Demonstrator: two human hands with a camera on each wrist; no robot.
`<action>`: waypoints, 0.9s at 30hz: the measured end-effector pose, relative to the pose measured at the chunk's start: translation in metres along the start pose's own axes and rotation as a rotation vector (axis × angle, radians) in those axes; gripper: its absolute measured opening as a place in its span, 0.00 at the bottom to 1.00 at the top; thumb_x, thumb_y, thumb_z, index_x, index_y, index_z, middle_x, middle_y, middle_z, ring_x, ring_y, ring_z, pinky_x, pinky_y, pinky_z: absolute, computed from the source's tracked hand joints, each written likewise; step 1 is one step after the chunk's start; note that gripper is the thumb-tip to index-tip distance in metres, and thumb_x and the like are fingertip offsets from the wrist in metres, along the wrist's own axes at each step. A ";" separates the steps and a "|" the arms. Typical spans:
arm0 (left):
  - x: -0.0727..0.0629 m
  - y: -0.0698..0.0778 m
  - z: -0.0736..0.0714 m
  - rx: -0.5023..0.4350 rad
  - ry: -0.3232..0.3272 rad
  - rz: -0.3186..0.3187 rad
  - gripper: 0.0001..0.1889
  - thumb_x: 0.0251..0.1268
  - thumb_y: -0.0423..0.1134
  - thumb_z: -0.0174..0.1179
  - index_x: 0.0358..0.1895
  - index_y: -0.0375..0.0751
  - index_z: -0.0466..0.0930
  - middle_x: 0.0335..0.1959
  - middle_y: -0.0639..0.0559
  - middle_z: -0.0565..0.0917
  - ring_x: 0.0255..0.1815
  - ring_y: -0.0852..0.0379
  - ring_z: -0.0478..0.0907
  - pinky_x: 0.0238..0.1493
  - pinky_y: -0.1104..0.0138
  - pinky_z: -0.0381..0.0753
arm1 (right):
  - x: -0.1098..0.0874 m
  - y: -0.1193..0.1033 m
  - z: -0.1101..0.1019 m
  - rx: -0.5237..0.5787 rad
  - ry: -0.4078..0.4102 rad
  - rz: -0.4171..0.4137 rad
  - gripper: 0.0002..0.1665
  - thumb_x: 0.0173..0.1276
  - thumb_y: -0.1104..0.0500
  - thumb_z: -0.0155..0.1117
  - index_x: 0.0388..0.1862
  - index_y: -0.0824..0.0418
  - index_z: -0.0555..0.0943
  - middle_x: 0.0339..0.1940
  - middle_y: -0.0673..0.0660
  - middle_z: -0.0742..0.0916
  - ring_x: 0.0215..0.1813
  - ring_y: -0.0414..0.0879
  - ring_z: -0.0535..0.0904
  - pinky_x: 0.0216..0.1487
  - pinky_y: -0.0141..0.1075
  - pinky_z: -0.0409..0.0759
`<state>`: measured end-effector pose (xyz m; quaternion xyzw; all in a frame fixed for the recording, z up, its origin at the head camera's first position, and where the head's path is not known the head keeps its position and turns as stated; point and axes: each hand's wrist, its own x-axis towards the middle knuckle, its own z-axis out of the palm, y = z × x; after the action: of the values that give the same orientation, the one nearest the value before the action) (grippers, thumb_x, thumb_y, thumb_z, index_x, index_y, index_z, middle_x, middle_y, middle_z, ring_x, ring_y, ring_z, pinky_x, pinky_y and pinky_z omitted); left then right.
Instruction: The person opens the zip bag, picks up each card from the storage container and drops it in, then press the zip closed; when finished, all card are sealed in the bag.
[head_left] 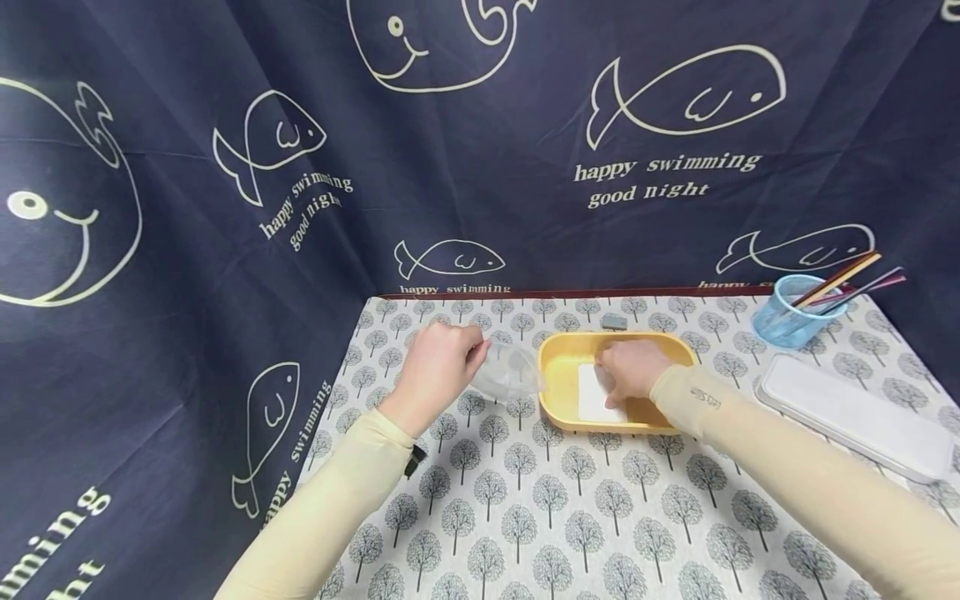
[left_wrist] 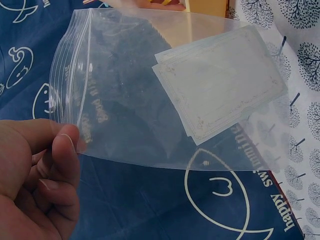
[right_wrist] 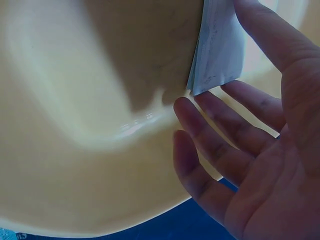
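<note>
My left hand [head_left: 441,358] pinches the zip-seal end of a clear plastic zip bag [head_left: 504,372], left of a yellow basin [head_left: 551,400]. In the left wrist view, several pale cards [left_wrist: 220,85] with ornate printed borders show within the bag, slightly fanned. My right hand [head_left: 632,367] reaches down into the basin and grips a small stack of white cards [head_left: 592,392]. From the right wrist view, the thumb lies along one side of the cards [right_wrist: 217,55] and fingertips touch their lower edge. The thumb's tip is cut off there.
Behind the basin lies a small grey block [head_left: 614,322]. At the right stand a blue mesh cup [head_left: 787,321] with pens or sticks and a long white case [head_left: 855,412]. A tree-print cloth [head_left: 555,517] covers the table, and a dark blue fish-print curtain [head_left: 465,192] hangs behind.
</note>
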<state>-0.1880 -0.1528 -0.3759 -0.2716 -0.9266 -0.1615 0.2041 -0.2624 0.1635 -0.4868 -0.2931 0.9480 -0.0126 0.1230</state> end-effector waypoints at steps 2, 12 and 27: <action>0.000 0.000 0.000 -0.001 -0.004 -0.001 0.16 0.70 0.34 0.69 0.21 0.46 0.80 0.14 0.59 0.76 0.15 0.63 0.72 0.24 0.67 0.77 | 0.000 0.000 0.001 -0.010 0.032 -0.018 0.32 0.44 0.46 0.89 0.43 0.59 0.84 0.30 0.49 0.82 0.34 0.48 0.81 0.39 0.48 0.86; -0.001 -0.001 0.002 -0.009 0.009 0.003 0.14 0.69 0.34 0.69 0.22 0.45 0.81 0.15 0.58 0.77 0.16 0.62 0.73 0.25 0.65 0.78 | -0.003 -0.001 -0.002 0.010 0.093 -0.044 0.23 0.49 0.55 0.87 0.39 0.58 0.82 0.28 0.48 0.83 0.30 0.45 0.81 0.37 0.46 0.86; 0.002 0.001 0.001 0.001 0.005 0.007 0.16 0.69 0.34 0.69 0.21 0.46 0.80 0.14 0.58 0.76 0.16 0.61 0.73 0.24 0.65 0.78 | -0.015 0.015 -0.025 0.220 0.058 -0.089 0.06 0.62 0.66 0.74 0.29 0.57 0.86 0.28 0.46 0.85 0.30 0.42 0.78 0.38 0.44 0.83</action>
<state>-0.1894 -0.1511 -0.3760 -0.2742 -0.9252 -0.1611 0.2072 -0.2648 0.1830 -0.4606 -0.3191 0.9302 -0.1306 0.1262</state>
